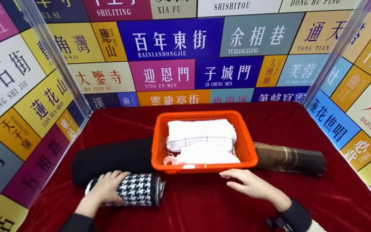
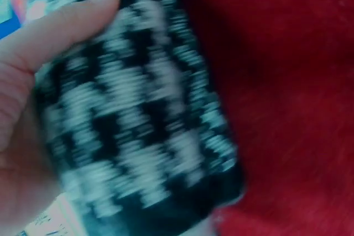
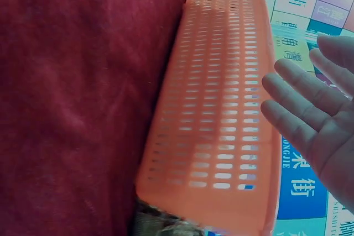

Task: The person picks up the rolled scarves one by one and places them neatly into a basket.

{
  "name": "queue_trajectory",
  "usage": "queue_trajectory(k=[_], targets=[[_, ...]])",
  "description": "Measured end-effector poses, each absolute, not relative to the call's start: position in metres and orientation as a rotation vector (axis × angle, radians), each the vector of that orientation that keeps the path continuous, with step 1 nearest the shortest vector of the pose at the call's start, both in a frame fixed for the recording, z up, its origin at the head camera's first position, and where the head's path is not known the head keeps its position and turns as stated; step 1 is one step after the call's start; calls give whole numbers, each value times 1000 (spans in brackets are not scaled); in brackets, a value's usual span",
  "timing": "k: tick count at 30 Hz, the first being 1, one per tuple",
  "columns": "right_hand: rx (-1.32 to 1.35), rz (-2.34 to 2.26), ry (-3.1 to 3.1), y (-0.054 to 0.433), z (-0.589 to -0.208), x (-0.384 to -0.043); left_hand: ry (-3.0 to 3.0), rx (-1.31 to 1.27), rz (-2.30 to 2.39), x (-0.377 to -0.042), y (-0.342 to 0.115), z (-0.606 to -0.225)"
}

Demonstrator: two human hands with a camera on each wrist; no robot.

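Under the left hand (image 1: 106, 188) lies the houndstooth roll (image 1: 138, 190), black and white, gripped near its left end: the fingers curl over its top and the thumb (image 2: 72, 29) lies along its near side. The right hand (image 1: 250, 183) holds nothing; its fingers are nearly straight and a little spread, just beside the near rim of the basket (image 1: 201, 169), and I cannot tell whether they touch it

Ahead of both hands and mostly between them, the orange basket sits upright, with slotted sides. Inside are two white cloths: a bulky one with thin check lines (image 1: 201, 130) at the far side, and a plainer one (image 1: 209, 156) nearer the hands, with pinkish strands at its left

Just beyond the left hand and the houndstooth roll lies a black roll (image 1: 111, 158), its right end hidden by the basket. Beyond the right hand, a brown roll (image 1: 288, 158) with paler stripes extends to the right from behind the basket. Beneath everything the table (image 1: 198, 206) is covered in dark red cloth. Farthest from the hands, walls (image 1: 175, 38) of colourful name panels rise ahead and on both sides
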State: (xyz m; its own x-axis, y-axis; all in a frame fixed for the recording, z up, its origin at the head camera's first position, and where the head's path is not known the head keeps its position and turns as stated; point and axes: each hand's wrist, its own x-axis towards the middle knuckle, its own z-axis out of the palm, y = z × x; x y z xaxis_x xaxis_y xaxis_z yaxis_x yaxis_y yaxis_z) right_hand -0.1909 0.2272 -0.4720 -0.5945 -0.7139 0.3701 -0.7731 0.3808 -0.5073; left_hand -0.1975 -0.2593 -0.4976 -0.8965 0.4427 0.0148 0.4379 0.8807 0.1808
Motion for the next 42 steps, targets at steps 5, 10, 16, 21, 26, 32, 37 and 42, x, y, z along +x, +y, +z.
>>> queue_trajectory(k=[5,10,16,21,26,32,37,42], targets=[[1326,1149,-2612,237,-476,-186,3021,724,234,-201,-256,-513],[1276,1222,-2679,246,-476,-181,3094,782,235,-198,-258,-523],[1244,1209,-2683,247,-478,-179,3193,818,283,-199,-265,-534],[1200,1212,-2704,250,-480,-177,3243,849,291,-197,-266,-534],[1167,1202,-2721,250,-473,-170,3293,890,247,-195,-265,-532],[1161,1216,-2678,246,-453,-156,3382,992,211,-189,-259,-519],[1148,1209,-2638,247,-451,-151,3481,1220,279,-183,-233,-498],[1129,1219,-2645,252,-462,-155,3437,1437,366,-177,-190,-473]])
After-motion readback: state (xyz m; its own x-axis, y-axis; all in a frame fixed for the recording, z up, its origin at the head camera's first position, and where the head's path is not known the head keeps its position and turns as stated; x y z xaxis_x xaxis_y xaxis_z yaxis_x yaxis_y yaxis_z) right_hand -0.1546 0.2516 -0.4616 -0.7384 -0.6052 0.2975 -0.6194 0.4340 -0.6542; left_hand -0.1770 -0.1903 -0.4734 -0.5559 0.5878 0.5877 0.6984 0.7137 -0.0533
